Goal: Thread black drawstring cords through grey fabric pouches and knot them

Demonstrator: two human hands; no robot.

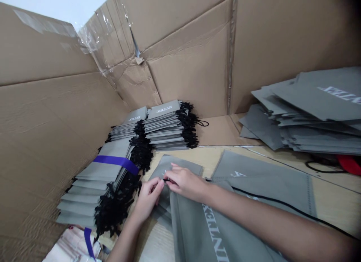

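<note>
A grey drawstring bag (pixel 194 224) with white INTEX lettering lies in front of me, its top corner at my fingers. My left hand (pixel 150 192) pinches the end of a black cord at that corner. Close against it, my right hand (pixel 183 180) also has its fingers closed on the black cord (pixel 270 199), which trails off to the lower right under and past my forearm. Beneath my hands lies another grey bag (pixel 183 164), and one more grey bag (pixel 282 183) is spread flat to the right.
Stacks of folded grey bags with black cords (pixel 163 126) stand at the back left. A purple strap (pixel 115 161) crosses the nearer stack (pixel 96 179). Loose grey bags (pixel 313 108) pile up at the right, near a red item (pixel 349 164). Cardboard walls (pixel 191 66) enclose the table (pixel 158 235).
</note>
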